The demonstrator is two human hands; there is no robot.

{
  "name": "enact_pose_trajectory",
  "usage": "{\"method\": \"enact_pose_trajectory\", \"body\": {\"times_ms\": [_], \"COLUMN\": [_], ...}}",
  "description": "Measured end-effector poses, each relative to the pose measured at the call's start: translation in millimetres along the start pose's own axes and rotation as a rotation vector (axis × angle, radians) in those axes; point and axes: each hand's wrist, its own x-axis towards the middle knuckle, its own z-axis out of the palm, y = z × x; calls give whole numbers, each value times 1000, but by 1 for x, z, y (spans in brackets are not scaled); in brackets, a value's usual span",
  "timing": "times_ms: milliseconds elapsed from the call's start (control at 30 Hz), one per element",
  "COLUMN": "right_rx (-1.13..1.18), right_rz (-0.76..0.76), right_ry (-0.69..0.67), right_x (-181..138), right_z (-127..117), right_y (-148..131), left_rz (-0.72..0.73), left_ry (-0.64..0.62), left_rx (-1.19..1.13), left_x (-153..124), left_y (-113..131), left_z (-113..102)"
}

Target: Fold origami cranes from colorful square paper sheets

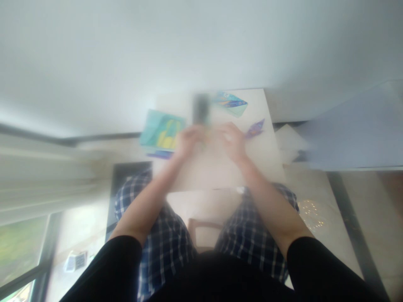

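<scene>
The picture is smeared by motion. My left hand [188,140] and my right hand [233,140] rest close together on a small pale table [220,172], with something pale and flat between them that I cannot make out. The fingers of both hands are too blurred to read. A teal and yellow packet [162,130] lies just left of my left hand. A small purple folded paper piece [255,128] sits right of my right hand. A dark upright object [201,109] stands behind the hands.
A teal and blue packet [230,102] lies at the table's far edge. White sheets [291,142] and a large pale board [355,134] lie to the right. A window [22,247] is at the lower left. My checked trousers [170,243] show below.
</scene>
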Motion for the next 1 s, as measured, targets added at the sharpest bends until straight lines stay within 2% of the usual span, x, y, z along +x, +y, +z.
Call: {"method": "enact_pose_trajectory", "body": {"times_ms": [167,400,533,800,1000], "right_rx": [28,40,-4,-153,-254], "right_rz": [64,317,359,381,456], "right_ry": [4,-86,-105,-63,63], "right_x": [0,-2,-2,0,1], "right_z": [0,11,10,0,-9], "right_y": [0,12,10,5,26], "left_rz": [7,31,39,-20,-60], "left_ry": [23,20,5,-2,-40], "left_rx": [36,66,86,7,-13], "left_x": [0,0,0,3,1], "left_y": [0,1,0,-5,1], "left_z": [0,-1,0,-1,-4]}}
